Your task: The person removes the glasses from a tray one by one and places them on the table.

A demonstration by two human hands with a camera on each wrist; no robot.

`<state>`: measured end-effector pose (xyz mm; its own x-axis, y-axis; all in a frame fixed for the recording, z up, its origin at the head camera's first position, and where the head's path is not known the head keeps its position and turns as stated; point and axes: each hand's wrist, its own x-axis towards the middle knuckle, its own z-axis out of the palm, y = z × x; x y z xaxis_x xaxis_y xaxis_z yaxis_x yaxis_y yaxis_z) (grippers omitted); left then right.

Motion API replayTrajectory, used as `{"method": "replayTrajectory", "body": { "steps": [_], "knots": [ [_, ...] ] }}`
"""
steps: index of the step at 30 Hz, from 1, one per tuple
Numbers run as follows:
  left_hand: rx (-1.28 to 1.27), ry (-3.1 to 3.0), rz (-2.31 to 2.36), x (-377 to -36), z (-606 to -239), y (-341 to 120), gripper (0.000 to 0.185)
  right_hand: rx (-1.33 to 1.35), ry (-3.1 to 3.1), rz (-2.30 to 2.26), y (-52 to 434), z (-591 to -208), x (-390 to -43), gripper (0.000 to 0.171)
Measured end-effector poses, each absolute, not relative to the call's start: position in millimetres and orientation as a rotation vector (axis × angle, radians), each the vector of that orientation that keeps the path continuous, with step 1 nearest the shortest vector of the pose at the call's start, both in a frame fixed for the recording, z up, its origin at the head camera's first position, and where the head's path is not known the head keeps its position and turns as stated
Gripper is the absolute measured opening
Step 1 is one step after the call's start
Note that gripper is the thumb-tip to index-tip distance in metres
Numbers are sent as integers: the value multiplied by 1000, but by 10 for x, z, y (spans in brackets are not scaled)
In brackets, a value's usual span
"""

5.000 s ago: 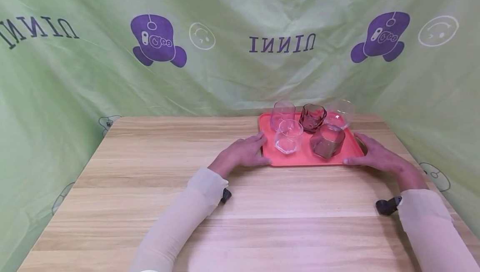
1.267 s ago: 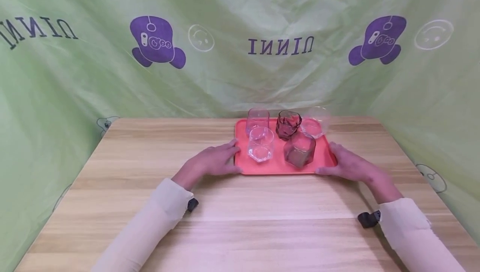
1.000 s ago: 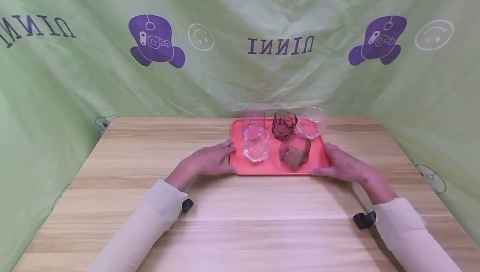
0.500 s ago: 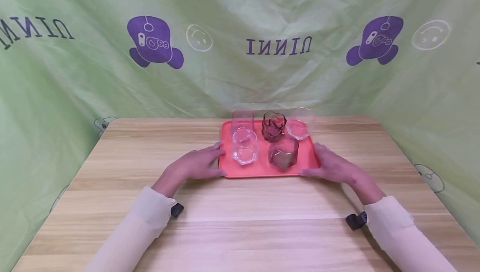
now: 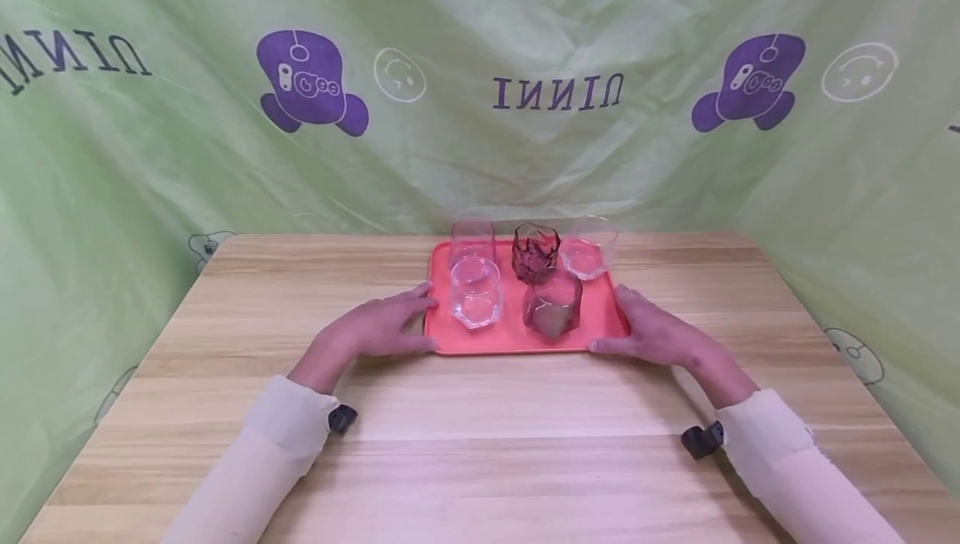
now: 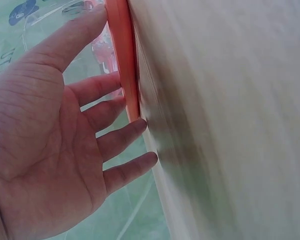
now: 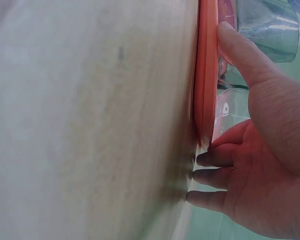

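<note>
Tray (image 5: 592, 336): coral-red, rectangular with rounded corners, set flat on the table (image 5: 480, 444), at the far middle of the top, near the backdrop (image 5: 480, 152). It is gripped at both short ends.

Left hand (image 5: 371, 329): laid against the tray's left end. Seen from the left wrist, the thumb is laid over the rim (image 6: 124, 60), and the fingers (image 6: 102, 87) are stretched toward the edge, their tips touching it or the table beside it. The fingers are nearly straight, not curled shut.

Right hand (image 5: 652, 331): laid against the tray's right end. Seen from the right wrist, the thumb is pressed along the rim (image 7: 206, 75), and the fingers (image 7: 212, 160) are bent in at the tray's corner, down by the tabletop. The rim is pinched between thumb and fingers.

Contents, five glasses, all upright on the tray:
- clear glass (image 5: 475, 291), front left;
- grey glass (image 5: 552, 302), front right, just beside the clear one;
- tall clear glass (image 5: 472, 237), back left;
- dark red glass (image 5: 536, 250), back middle;
- wide clear glass (image 5: 589, 247), back right.

Table: pale wood grain, with both cream sleeves (image 5: 285, 436) rested on it.

Backdrop: green cloth, printed with purple figures and mirrored lettering, hung behind and at both sides.
</note>
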<state>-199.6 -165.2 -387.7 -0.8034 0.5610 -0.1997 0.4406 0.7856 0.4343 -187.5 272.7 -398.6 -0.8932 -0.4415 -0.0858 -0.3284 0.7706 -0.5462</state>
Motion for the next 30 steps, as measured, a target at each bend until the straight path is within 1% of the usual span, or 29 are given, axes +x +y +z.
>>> {"method": "replayTrajectory", "body": {
  "steps": [8,15,30],
  "knots": [
    [750,2662,546,-1998,-3913,-1688,81,-675,2718,-891,2790,-4017,-1909,105],
    [741,2677,512,-1984,-3892,-1694,81,-777,2705,-948,2881,-4040,-1942,110],
    [747,2693,490,-1984,-3895,-1684,79,-696,2723,-760,3018,-4041,-1992,104]
  ]
}}
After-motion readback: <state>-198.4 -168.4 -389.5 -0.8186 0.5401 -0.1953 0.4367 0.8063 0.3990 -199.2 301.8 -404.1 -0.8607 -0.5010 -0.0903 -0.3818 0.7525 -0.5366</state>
